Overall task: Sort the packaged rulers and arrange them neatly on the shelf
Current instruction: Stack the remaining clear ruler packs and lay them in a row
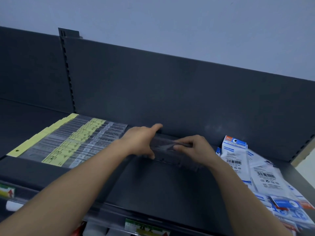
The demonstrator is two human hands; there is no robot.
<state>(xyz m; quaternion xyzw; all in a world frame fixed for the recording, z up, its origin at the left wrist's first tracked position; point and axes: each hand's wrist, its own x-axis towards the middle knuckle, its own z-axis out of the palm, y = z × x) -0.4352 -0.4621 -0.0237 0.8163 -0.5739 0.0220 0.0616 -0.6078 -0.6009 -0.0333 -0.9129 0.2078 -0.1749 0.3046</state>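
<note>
A clear packaged ruler [167,155] lies across the dark shelf [163,189] near its back panel. My left hand [140,141] grips its left end, thumb below and fingers over the top, index finger pointing at the back panel. My right hand [194,147] pinches the ruler's right part from above. To the left, a neat overlapping row of clear ruler packs with yellow labels [68,142] lies flat on the shelf. On the right sits a loose pile of white-and-blue geometry set packs [259,169].
The grey back panel [170,91] rises right behind the hands, with a slotted upright [68,72] at the left. Price tags [146,229] run along the shelf's front edge. The shelf's right end [300,169] lies beyond the pile.
</note>
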